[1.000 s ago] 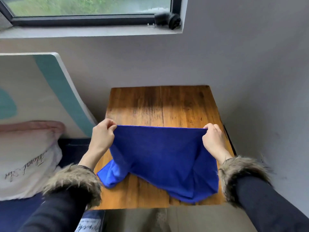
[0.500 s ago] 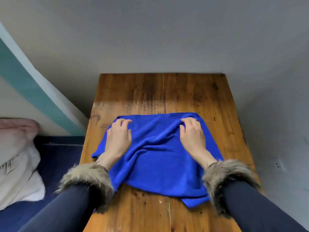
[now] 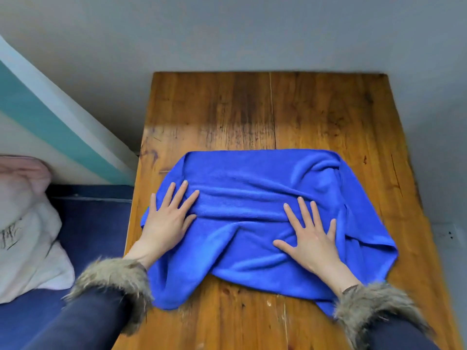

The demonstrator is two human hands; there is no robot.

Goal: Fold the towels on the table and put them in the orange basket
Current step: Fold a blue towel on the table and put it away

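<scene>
A blue towel (image 3: 252,188) lies spread and wrinkled on the wooden table (image 3: 265,109), its far edge folded straight. My left hand (image 3: 169,218) rests flat on the towel's left side, fingers straight and spread. On the right half my right hand (image 3: 308,236) presses flat as well, fingers splayed. Both wrists wear fur-trimmed dark sleeves. No orange basket is in view.
A grey wall stands behind the table and along its right side. Left of the table sit a dark blue cushion (image 3: 96,223), a white and pink pillow (image 3: 22,223) and a leaning white and teal board (image 3: 50,117).
The towel went from being held up by its top corners to lying on the table. Both hands let go, flattened and slid toward me over the cloth. The camera tilted down.
</scene>
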